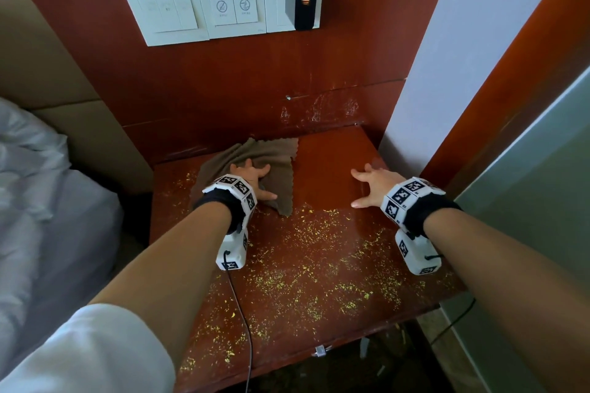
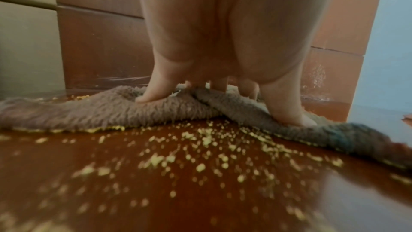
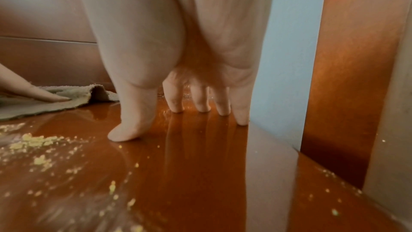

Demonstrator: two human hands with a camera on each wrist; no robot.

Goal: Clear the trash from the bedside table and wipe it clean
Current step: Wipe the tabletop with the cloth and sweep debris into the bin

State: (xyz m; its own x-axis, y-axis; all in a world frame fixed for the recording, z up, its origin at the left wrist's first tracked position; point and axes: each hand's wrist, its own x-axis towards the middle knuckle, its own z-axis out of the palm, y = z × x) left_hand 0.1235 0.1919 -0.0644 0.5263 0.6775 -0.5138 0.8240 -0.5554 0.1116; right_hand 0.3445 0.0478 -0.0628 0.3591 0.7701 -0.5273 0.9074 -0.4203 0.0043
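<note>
The brown cloth (image 1: pixel 255 166) lies bunched under the left hand (image 1: pixel 252 182), whose spread fingers (image 2: pixel 156 91) press it flat on the worktop (image 1: pixel 319 281). The right hand (image 1: pixel 373 183), apart to its right, holds nothing, fingertips (image 3: pixel 176 105) planted on bare wood. Yellow crumbs (image 1: pixel 306 277) lie scattered nearer than both hands.

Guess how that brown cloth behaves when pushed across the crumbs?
Probably floppy: the cloth already bunches into folds under the left hand. Its fuzzy pile likely traps some yellow crumbs, which cling along its edge. On the glossy table it should slide easily.
</note>
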